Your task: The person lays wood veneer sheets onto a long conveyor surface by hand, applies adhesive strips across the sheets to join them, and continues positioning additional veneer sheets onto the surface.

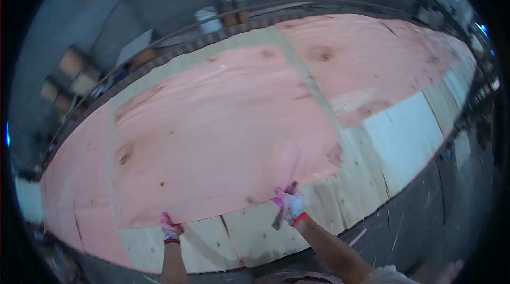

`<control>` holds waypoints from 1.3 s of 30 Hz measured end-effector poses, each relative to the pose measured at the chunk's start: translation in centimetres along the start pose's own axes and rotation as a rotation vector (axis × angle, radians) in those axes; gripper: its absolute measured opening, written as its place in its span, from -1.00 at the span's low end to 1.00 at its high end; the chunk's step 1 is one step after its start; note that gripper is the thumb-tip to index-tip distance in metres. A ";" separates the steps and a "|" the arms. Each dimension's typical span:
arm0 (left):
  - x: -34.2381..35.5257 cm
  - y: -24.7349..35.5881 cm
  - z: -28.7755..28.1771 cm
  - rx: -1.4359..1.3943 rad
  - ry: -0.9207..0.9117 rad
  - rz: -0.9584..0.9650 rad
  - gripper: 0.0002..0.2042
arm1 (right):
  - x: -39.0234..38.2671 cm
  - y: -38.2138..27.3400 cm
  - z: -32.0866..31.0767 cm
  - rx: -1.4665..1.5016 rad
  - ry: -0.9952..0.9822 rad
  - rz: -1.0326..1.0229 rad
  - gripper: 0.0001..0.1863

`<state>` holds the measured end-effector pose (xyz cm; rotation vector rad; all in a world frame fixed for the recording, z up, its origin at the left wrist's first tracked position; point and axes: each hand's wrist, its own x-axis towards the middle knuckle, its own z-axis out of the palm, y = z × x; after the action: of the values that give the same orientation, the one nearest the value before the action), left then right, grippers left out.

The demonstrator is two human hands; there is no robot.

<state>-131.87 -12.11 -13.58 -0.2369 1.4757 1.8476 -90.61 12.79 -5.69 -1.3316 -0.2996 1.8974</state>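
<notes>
A large pinkish wood veneer sheet [223,140] with dark knots covers the middle of a long table, on top of paler veneer [204,239]. My left hand [171,229], in a white glove stained pink, rests at the sheet's near edge toward the left. Its fingers point away from me and the thumb sticks out to the side. Farther right, my right hand [291,205], gloved alike with a red cuff, is closed around a narrow flat dark tool [277,222] beside the same edge. The tool's exact kind is unclear.
Another pink sheet [372,66] lies at the far right and one [77,178] at the left. A whitish sheet [404,138] sits near the right edge. Beyond the table stand a white bucket [209,20] and brown boxes [79,66]. Scraps [358,237] litter the floor.
</notes>
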 end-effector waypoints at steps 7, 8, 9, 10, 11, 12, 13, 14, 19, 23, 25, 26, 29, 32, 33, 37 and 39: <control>8.6 4.9 5.7 0.045 0.007 -0.061 -0.50 | 6.2 -3.3 9.2 -0.023 0.067 -0.103 -0.64; 9.2 4.4 7.8 0.074 -0.036 -0.026 -0.48 | 7.8 -4.0 9.5 -0.018 0.087 -0.111 -0.64; 9.5 3.5 9.2 0.100 -0.082 0.008 -0.46 | 9.5 -4.7 9.1 -0.005 0.104 -0.128 -0.64; 9.7 3.6 9.4 0.148 -0.131 -0.075 -0.48 | 10.3 -4.8 9.2 0.007 0.116 -0.138 -0.63; 10.3 2.9 9.4 0.153 -0.139 -0.088 -0.48 | 10.6 -4.5 9.1 0.010 0.132 -0.142 -0.63; 10.7 1.9 9.2 0.169 -0.121 -0.092 -0.47 | 10.8 -4.3 8.9 -0.004 0.211 -0.154 -0.66; 11.2 1.6 8.4 0.189 -0.097 -0.084 -0.46 | 10.9 -3.8 9.3 -0.013 0.281 -0.157 -0.68; 11.8 1.5 6.8 0.145 -0.168 0.027 -0.44 | 10.8 -3.4 9.8 -0.004 0.279 -0.156 -0.68; 7.1 -1.2 11.7 -0.026 -0.076 0.129 -0.37 | 11.1 -4.5 7.1 0.095 0.211 -0.283 -0.71; 5.4 1.2 12.8 0.260 0.199 0.076 -0.39 | 13.4 -3.9 7.2 0.163 0.310 -0.280 -0.73; 5.7 1.4 12.4 0.280 0.142 0.002 -0.41 | 14.2 -3.4 7.0 0.188 0.339 -0.229 -0.71; 5.7 1.5 12.3 0.270 0.146 -0.006 -0.41 | 14.4 -3.3 6.9 0.150 0.405 -0.145 -0.66; 5.6 1.7 12.6 0.319 0.156 -0.021 -0.41 | 14.5 -2.6 5.2 0.130 0.149 -0.111 -0.64; 5.7 2.0 11.8 0.273 0.135 0.001 -0.44 | 14.8 -1.7 6.0 0.139 0.193 -0.127 -0.75; 5.8 1.9 11.9 0.237 0.122 0.003 -0.45 | 14.7 -1.5 6.1 0.156 0.202 -0.134 -0.76; 7.3 1.1 11.1 0.147 0.059 -0.061 -0.48 | 15.1 -1.6 4.6 0.159 0.123 -0.127 -0.69; 7.5 1.1 10.6 0.277 0.082 -0.142 -0.47 | 15.3 -1.6 4.5 0.127 0.145 -0.119 -0.69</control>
<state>-134.76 0.65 -13.57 -0.2771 1.7055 1.5174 -96.03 25.78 -13.42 -1.3284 -0.1778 1.6836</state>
